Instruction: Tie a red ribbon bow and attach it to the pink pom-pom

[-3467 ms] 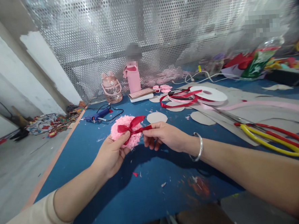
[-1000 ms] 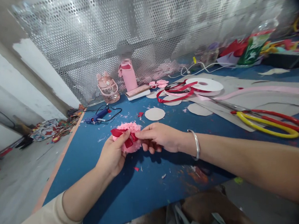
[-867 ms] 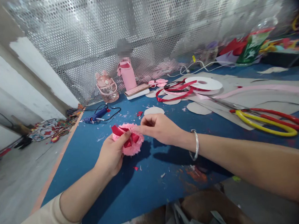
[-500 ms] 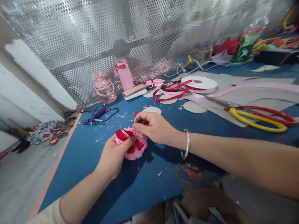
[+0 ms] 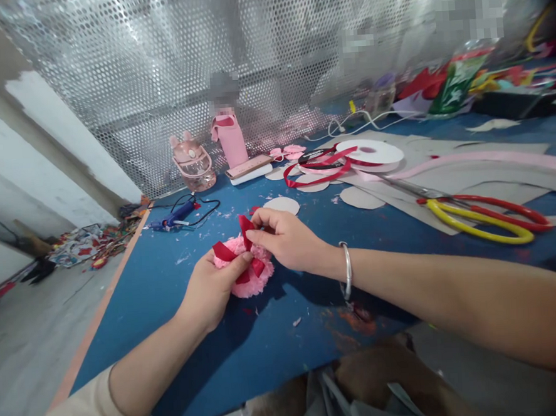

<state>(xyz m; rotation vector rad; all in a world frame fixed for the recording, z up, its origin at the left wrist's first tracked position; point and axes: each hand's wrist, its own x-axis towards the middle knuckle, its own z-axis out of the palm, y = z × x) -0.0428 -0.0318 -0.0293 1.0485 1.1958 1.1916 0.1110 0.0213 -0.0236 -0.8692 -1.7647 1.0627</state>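
A fluffy pink round piece [image 5: 251, 285] with a red ribbon bow [image 5: 223, 251] on it is held just above the blue table. My left hand [image 5: 212, 290] grips its left side, the thumb pressing on the middle of the bow. My right hand [image 5: 286, 236] pinches a raised red ribbon end [image 5: 246, 229] at the top of the piece. The fingers beneath the pink piece are hidden.
A blue glue gun [image 5: 175, 217] lies at the left, with a pink bottle [image 5: 195, 166] behind it. Scissors [image 5: 481, 220], a white ribbon spool [image 5: 373, 153] and cut card [image 5: 362, 198] lie at the right. The table's edge [image 5: 100, 303] runs along the left.
The red ribbon end near my right fingers now stands upright; it lay flatter before. My left hand has barely moved and keeps its hold.
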